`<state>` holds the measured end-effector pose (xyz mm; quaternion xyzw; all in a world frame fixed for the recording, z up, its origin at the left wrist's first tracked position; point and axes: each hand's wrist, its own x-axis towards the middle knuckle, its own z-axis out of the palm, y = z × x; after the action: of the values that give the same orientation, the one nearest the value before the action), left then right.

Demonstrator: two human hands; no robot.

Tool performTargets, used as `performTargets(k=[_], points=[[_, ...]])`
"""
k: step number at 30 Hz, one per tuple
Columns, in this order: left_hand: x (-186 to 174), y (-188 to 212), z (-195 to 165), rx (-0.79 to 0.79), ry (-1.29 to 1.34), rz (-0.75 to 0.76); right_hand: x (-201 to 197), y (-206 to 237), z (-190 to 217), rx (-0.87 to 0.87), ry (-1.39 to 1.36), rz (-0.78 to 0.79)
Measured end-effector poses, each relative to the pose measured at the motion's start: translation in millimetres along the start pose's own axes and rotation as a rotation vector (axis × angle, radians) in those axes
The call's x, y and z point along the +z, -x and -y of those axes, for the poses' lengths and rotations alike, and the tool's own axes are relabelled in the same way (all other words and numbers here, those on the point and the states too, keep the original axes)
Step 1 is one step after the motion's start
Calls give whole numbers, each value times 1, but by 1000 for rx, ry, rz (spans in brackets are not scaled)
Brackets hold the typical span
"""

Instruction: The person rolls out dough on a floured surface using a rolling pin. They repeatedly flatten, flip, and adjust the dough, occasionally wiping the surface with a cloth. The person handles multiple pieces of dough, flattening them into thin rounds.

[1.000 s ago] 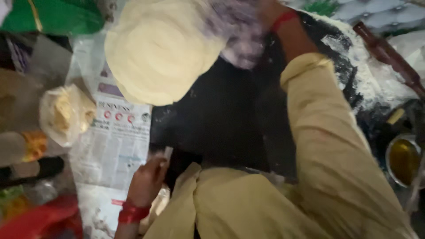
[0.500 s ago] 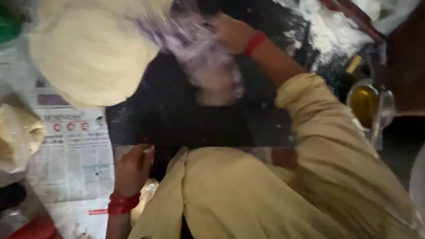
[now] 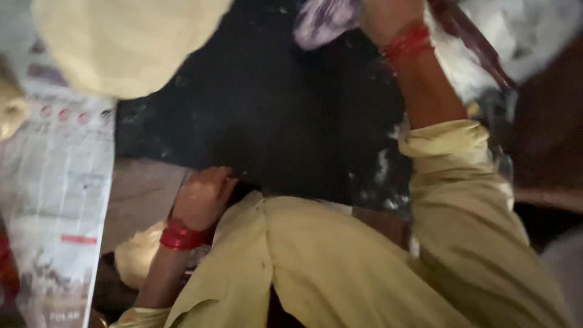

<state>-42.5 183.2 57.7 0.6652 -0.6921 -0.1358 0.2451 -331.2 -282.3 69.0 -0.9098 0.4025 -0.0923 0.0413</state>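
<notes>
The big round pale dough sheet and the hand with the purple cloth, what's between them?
Head view: only bare black griddle surface, dusted with flour specks.

We are wearing a loose garment (image 3: pixel 340 267) of pale yellow-green cloth, and it is filling the lower part of the view with soft folds. The right sleeve (image 3: pixel 467 200) is pushed up and is bunching into a thick rolled cuff, leaving the forearm bare. On the right wrist we are wearing red bangles (image 3: pixel 405 41) or threads, somewhat blurred. The left wrist is also carrying a stack of red bangles (image 3: pixel 180 235), just below the left hand (image 3: pixel 203 197).
</notes>
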Motion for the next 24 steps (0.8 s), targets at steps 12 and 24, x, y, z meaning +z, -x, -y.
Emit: performTargets(k=[12,24], points=[[-37,107,61,-525,-15,-85,-44,-128,-44,317,257,24],[-87,77,153,-328,137,-215,46,-177,245,-493,59,652]])
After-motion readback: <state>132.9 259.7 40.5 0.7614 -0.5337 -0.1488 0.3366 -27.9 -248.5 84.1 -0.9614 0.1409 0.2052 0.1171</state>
